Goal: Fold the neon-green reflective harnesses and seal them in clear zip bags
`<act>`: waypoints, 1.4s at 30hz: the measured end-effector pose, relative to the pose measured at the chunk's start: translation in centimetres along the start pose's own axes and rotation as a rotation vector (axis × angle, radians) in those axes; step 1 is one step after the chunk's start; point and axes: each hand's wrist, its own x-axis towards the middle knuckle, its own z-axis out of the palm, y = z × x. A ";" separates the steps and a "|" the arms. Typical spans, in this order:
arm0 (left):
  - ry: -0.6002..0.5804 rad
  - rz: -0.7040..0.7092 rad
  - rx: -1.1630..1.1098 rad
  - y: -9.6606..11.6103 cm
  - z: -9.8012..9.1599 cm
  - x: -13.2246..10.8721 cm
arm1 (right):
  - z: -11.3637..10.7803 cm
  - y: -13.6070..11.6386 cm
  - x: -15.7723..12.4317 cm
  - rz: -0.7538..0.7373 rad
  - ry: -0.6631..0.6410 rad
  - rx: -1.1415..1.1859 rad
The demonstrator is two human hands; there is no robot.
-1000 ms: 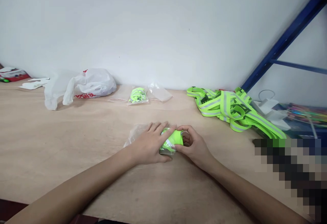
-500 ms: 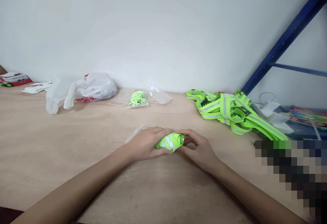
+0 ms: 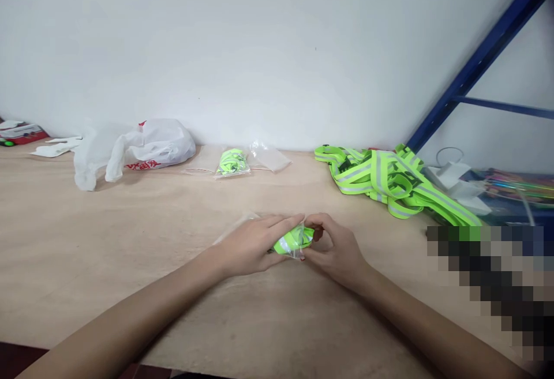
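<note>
A folded lime-green reflective strap (image 3: 285,243) with silver stripes sits mostly inside a clear plastic bag (image 3: 298,254), its right end showing at the bag's mouth. My left hand (image 3: 251,246) is closed over the bag and the strap from the left, covering much of both. On the other side, my right hand (image 3: 340,250) has its thumb and curled fingers at the bag's mouth, gripping the edge beside the strap's end; the exact contact of the fingertips is partly hidden. Part of the bag sticks out behind my left hand.
Farther back lie a bagged green strap (image 3: 232,162) and a flat clear bag (image 3: 270,157). A white carrier bag (image 3: 167,143) stands left. Right, tangled green reflective straps (image 3: 381,177) are heaped before a blue metal frame (image 3: 476,59). The wooden table (image 3: 108,223) meets the wall.
The clear bag now reaches farther right over the folded strap, covering more of it. My right fingers have shifted slightly at its mouth. The view has tilted a little.
</note>
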 end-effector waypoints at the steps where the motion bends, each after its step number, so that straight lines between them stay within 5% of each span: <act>1: 0.035 -0.026 -0.055 0.3 -0.3 0.0 | -0.2 -0.1 0.0 -0.032 0.032 0.023; 8: 0.429 -0.368 -0.921 1.7 -0.2 1.1 | -1.4 0.2 -0.3 -0.239 0.167 0.047; 14: 0.339 -0.625 -1.432 1.0 3.4 1.5 | -0.9 1.3 -0.2 -0.015 0.029 0.276; 21: 0.227 -0.563 -1.532 0.0 4.4 2.4 | -1.2 2.3 0.1 0.193 -0.062 0.570; 31: 0.212 -0.602 -1.669 -0.4 4.8 2.5 | -1.8 2.4 0.4 0.080 -0.148 0.629; 42: 0.180 -0.621 -1.687 -0.4 4.7 2.6 | -1.6 2.2 0.4 0.151 -0.263 0.631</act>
